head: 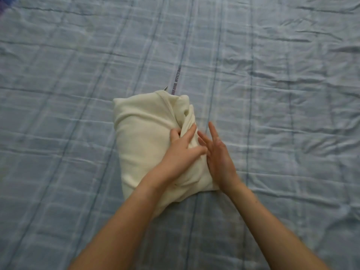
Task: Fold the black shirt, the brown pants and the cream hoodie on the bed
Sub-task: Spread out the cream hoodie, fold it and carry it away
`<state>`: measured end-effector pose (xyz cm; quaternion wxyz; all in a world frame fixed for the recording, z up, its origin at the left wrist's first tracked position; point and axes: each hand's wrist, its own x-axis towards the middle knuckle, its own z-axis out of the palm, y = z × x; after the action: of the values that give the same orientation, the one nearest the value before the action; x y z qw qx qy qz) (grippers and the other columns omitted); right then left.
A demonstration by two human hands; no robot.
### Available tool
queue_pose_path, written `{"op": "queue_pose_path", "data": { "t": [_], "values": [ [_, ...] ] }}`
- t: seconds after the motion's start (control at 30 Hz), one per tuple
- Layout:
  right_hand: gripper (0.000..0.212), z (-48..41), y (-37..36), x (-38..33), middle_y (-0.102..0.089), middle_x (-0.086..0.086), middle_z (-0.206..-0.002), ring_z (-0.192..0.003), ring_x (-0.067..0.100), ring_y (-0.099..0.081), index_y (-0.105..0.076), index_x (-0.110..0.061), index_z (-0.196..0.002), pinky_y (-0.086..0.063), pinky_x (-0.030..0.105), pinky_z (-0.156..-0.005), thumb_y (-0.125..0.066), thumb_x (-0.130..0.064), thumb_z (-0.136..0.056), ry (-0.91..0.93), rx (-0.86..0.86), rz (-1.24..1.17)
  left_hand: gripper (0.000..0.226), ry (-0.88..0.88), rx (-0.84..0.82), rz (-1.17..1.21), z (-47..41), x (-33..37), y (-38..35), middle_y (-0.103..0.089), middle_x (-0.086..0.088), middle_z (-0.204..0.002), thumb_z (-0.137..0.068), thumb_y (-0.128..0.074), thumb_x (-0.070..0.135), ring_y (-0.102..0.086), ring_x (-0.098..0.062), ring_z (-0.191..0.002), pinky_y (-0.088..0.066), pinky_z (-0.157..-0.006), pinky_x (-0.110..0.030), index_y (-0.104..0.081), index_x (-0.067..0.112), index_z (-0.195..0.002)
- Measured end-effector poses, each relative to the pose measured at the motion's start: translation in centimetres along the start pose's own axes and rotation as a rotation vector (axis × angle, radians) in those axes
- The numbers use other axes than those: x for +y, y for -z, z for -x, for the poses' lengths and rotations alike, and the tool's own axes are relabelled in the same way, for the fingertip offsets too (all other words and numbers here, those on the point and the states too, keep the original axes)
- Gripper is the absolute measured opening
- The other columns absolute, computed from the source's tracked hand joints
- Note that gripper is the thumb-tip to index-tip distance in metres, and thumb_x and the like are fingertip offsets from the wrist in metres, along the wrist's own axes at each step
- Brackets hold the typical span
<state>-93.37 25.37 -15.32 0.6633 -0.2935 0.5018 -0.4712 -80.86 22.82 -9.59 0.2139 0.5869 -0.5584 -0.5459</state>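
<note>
My left hand (pixel 181 151), fingers spread, pins cream bundle (pixel 142 137) fold down; right hand (pixel 218 158), flat and unclenched, braces its side.

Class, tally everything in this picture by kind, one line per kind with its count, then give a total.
cream folded cloth: 1
blue checked bedsheet: 1
hands: 2, the left hand and the right hand, both at the cloth
Total: 4
</note>
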Motion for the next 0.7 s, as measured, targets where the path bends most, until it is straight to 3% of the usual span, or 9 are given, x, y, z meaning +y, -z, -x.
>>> {"op": "queue_pose_path", "data": {
  "t": [0.07,0.17,0.23,0.37,0.5,0.53,0.6,0.67,0.7],
  "values": [
    [0.045,0.4,-0.1,-0.7,-0.041,0.008,-0.151,-0.141,0.022,-0.038,-0.028,-0.034,-0.145,-0.022,0.042,-0.121,-0.016,-0.038,-0.102,0.019,-0.009,0.014,0.029,0.082,-0.066,0.200,0.0,0.9,1.1,-0.034,0.007,-0.130,-0.094,-0.059,0.027,-0.036,-0.012,-0.130,-0.028,-0.108,-0.021,-0.060,0.036,-0.122],
    [0.043,1.2,0.0,-2.8,-0.046,0.004,-0.148,-0.134,0.017,-0.047,-0.035,-0.034,-0.144,-0.034,0.035,-0.114,-0.020,-0.040,-0.104,0.080,0.042,0.023,0.041,0.179,-0.274,0.437,0.0,1.2,3.1,-0.027,0.010,-0.149,-0.094,-0.053,0.041,-0.066,-0.022,-0.103,-0.055,-0.088,-0.035,-0.049,0.051,-0.134],
    [0.039,2.0,-0.3,-4.6,-0.047,-0.006,-0.147,-0.135,0.008,-0.045,-0.038,-0.039,-0.143,-0.035,0.030,-0.113,-0.029,-0.042,-0.104,0.163,0.097,0.145,0.045,0.174,-0.382,0.563,0.4,1.1,3.9,-0.020,0.015,-0.154,-0.097,-0.048,0.037,-0.071,-0.033,-0.093,-0.055,-0.085,-0.040,-0.040,0.061,-0.134],
    [0.045,2.8,-3.4,-6.3,-0.043,-0.013,-0.150,-0.139,-0.004,-0.035,-0.040,-0.030,-0.145,-0.027,0.015,-0.113,-0.035,-0.028,-0.100,0.418,0.191,0.513,0.047,0.092,-0.304,0.466,1.3,0.4,3.2,-0.024,0.011,-0.155,-0.093,-0.044,0.036,-0.071,-0.023,-0.094,-0.047,-0.097,-0.040,-0.034,0.069,-0.125],
    [0.049,2.4,-5.0,-4.5,-0.036,-0.008,-0.156,-0.147,0.014,-0.025,-0.033,-0.026,-0.151,-0.021,0.038,-0.120,-0.033,-0.029,-0.103,0.370,0.240,1.004,0.048,0.067,-0.238,0.504,1.3,-0.1,3.4,-0.037,0.008,-0.151,-0.104,-0.036,0.019,-0.067,-0.026,-0.100,-0.050,-0.095,-0.039,-0.031,0.049,-0.142],
    [0.049,2.3,-4.5,-3.8,-0.033,-0.006,-0.158,-0.149,0.018,-0.023,-0.030,-0.027,-0.153,-0.019,0.041,-0.120,-0.033,-0.028,-0.104,0.324,0.241,1.132,0.049,0.006,-0.164,0.437,1.8,-0.2,3.9,-0.044,0.004,-0.147,-0.102,-0.039,0.013,-0.066,-0.025,-0.104,-0.051,-0.097,-0.040,-0.036,0.038,-0.143],
    [0.050,2.3,-3.4,-2.2,-0.023,-0.008,-0.162,-0.151,0.020,-0.016,-0.021,-0.032,-0.155,-0.014,0.043,-0.122,-0.031,-0.029,-0.106,0.205,0.197,1.326,0.044,-0.260,0.105,0.048,3.4,-0.3,5.5,-0.058,-0.002,-0.134,-0.095,-0.048,0.004,-0.064,-0.019,-0.111,-0.047,-0.102,-0.040,-0.053,0.018,-0.136],
    [0.051,2.5,-2.6,-1.0,-0.016,-0.011,-0.163,-0.151,0.020,-0.013,-0.014,-0.035,-0.155,-0.012,0.042,-0.122,-0.028,-0.032,-0.106,0.132,0.156,1.373,0.041,-0.519,0.365,-0.430,4.6,-1.5,7.5,-0.062,-0.007,-0.129,-0.088,-0.046,0.009,-0.058,-0.021,-0.118,-0.042,-0.104,-0.038,-0.061,0.010,-0.127],
    [0.051,2.5,-2.4,-0.7,-0.015,-0.012,-0.163,-0.151,0.020,-0.013,-0.014,-0.034,-0.155,-0.013,0.043,-0.121,-0.028,-0.031,-0.106,0.114,0.155,1.368,0.045,-0.529,0.445,-0.644,4.9,-2.2,8.3,-0.057,-0.010,-0.136,-0.089,-0.043,0.018,-0.052,-0.026,-0.126,-0.037,-0.109,-0.042,-0.059,0.010,-0.131]
  ]
}}
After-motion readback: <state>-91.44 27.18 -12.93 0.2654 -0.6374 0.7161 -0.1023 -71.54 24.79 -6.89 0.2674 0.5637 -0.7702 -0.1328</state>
